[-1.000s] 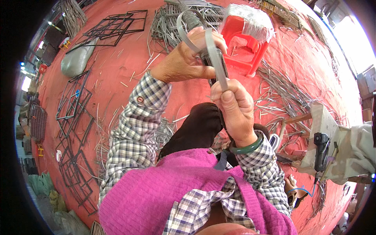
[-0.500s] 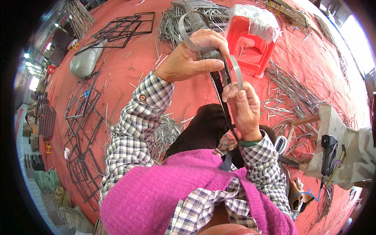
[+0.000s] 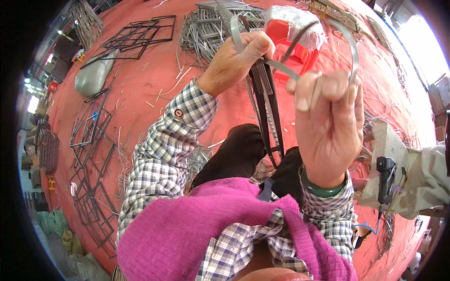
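Observation:
A flat grey plastic strip (image 3: 352, 49) runs between my two hands and arcs up beyond the right one. My left hand (image 3: 236, 61) is closed, thumb against forefinger, on the strip near the top of a dark narrow frame (image 3: 266, 96) partly wrapped in grey strip. Another bend of strip loops over the back of this hand. Out to the right, my right hand (image 3: 330, 124) is raised, palm facing me, its curled fingers holding the strip; its fingertips are slightly blurred. The frame leans down between my knees.
A red plastic stool (image 3: 300, 58) with a whitish wrapped top stands ahead, beside a pile of grey strips (image 3: 201, 35). Dark metal frames (image 3: 93, 133) lie on the red floor at left. A black tool like a glue gun (image 3: 386, 180) rests on a cloth-covered stand (image 3: 408, 196) at right.
My right hand has moved right and closer to me, drawing the strip out from the frame. My left hand has turned and shifted slightly, and its fingers have closed.

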Demonstrator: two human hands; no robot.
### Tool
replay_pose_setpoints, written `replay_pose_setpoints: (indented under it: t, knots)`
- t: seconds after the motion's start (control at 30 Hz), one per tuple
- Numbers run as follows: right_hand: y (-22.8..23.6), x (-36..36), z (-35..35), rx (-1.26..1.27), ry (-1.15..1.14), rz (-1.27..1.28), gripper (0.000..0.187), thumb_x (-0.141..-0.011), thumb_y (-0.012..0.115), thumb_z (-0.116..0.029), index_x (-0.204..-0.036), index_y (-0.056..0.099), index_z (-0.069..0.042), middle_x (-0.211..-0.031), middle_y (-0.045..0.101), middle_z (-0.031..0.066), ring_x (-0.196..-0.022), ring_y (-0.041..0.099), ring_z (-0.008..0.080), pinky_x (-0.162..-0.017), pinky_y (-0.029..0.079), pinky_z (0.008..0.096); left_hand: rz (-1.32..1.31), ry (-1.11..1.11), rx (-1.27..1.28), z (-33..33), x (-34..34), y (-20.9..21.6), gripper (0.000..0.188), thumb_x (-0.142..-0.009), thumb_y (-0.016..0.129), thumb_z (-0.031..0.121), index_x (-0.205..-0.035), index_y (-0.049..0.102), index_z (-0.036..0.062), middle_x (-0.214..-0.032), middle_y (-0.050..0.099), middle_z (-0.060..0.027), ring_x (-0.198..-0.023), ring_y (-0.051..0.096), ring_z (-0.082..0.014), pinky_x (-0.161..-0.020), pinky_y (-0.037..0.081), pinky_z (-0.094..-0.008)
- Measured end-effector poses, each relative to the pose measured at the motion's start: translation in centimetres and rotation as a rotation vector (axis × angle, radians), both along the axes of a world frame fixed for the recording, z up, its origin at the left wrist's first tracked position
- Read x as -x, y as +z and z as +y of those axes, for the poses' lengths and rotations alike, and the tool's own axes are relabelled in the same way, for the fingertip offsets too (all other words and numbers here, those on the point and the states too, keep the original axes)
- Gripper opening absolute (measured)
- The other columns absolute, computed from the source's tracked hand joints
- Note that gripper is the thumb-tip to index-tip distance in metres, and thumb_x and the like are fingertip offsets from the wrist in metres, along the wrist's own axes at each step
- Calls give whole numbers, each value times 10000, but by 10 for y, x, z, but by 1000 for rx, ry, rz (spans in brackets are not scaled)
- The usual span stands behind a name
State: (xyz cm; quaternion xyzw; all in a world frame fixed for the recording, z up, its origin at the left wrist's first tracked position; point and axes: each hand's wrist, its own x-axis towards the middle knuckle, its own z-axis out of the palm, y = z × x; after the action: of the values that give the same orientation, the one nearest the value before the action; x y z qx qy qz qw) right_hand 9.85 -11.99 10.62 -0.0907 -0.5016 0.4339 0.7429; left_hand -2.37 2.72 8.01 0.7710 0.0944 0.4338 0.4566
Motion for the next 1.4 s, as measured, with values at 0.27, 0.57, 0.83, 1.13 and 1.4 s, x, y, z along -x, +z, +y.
replay_pose_setpoints:
  t: [0.27,0.57,0.83,1.13,1.4]
  knots:
    - [22,20,10,18,73,29,244,-997,316,-174,-967,510,-29,-727,461,20,-697,442,137,-720,359,309,-60,-9,41,2,-3,4,452,-941,459,429,-721,490,35,-665,422,23,-626,367,-89,-585,331,-234]
    - [-76,32,-13,300,38,7,247,-985,406,-226,-958,525,-11,-775,535,29,-571,371,40,-538,317,176,-16,103,-118,-2,11,6,330,-927,513,295,-726,574,41,-727,558,-13,-686,491,-97,-656,381,-245]
    - [-136,-3,7,319,-111,-148,243,-957,484,-266,-934,521,-27,-762,511,6,-615,394,46,-562,320,177,147,112,-581,0,11,12,140,-801,625,168,-773,614,32,-778,618,-71,-762,584,-219,-671,436,-331]
    - [-197,-33,-36,680,-228,229,219,-974,406,-169,-1071,495,5,-861,616,104,-768,588,141,-720,480,243,207,268,-438,33,71,-3,216,-938,479,227,-976,587,44,-1156,583,-104,-1075,544,-193,-940,414,-329]
    - [-294,-94,-63,1082,-466,-71,298,-970,442,-227,-1017,582,33,-813,639,110,-665,598,130,-608,482,250,-73,599,34,33,169,-43,258,-910,518,283,-1005,578,51,-1242,538,-160,-1151,513,-266,-962,443,-437]
